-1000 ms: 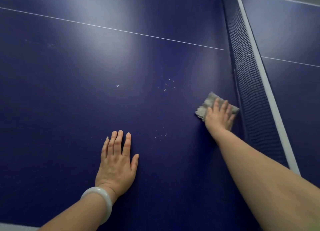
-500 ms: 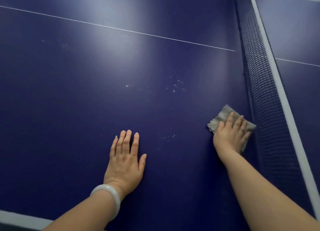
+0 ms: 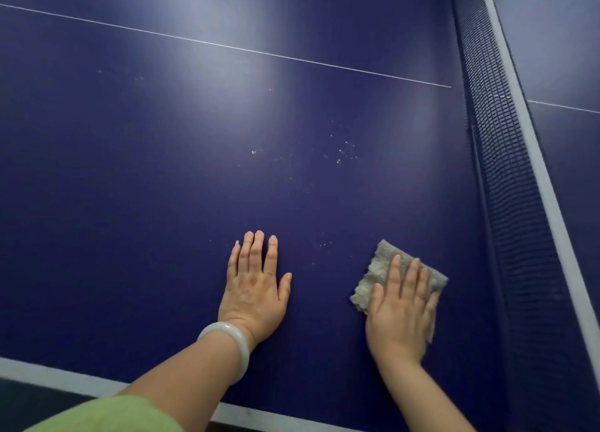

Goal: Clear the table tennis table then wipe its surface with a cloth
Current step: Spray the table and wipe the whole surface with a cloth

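Note:
The dark blue table tennis table (image 3: 162, 188) fills the view. My right hand (image 3: 401, 308) lies flat, fingers straight, pressing a grey cloth (image 3: 378, 269) onto the surface close to the net. My left hand (image 3: 256, 285) rests flat on the table to the left of the cloth, fingers straight, a pale bangle on its wrist. Small white specks (image 3: 341, 154) dot the surface beyond both hands, with a few more (image 3: 323, 245) between them.
The dark net (image 3: 506, 172) with its white top band runs along the right side. A thin white centre line (image 3: 227, 47) crosses the far surface. The table's white near edge (image 3: 48, 375) shows at the bottom left.
My right hand has dragged the cloth along the net towards me, near the table's front edge. My left hand has stayed planted in place.

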Available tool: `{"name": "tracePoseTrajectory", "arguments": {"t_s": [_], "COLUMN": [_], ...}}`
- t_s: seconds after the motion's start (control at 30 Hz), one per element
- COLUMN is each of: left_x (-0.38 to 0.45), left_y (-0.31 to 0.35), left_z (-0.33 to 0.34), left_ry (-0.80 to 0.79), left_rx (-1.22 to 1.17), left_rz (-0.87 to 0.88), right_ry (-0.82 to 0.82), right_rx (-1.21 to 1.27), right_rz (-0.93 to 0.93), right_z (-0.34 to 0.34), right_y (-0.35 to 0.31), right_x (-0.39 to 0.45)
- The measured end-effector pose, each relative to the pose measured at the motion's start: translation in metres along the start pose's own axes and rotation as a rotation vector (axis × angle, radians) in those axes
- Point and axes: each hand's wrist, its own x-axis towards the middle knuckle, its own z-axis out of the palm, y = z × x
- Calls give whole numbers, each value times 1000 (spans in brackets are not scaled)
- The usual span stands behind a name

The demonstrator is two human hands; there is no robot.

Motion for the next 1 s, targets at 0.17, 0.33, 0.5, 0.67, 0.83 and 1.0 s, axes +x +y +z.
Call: {"name": "tracePoseTrajectory", "arguments": {"t_s": [0.17,0.33,0.5,0.67,0.83,1.0], "left_x": [0,-2,-20,-24,-24,-22], "left_y": [-1,-9,-60,-132,-141,-139], "left_z": [-5,-13,-26,-16,-6,-2], "left_ry": [-31,-16,49,73,72,102], "left_rx": [-39,-257,-481,-372,-151,-87], "left_rz": [12,33,28,-276,-258,-275], "right_ry": [3,-14,-39,-46,-22,-44], "right_rx": [-37,-81,-78,-45,-35,-124], "right_rz": [-91,-143,-135,-59,2,-335], "right_z": [9,10,8,5,12,10], "right_y": [-58,-55,-56,-60,-95,-89], "right_x": [3,13,13,-6,-42,26]}}
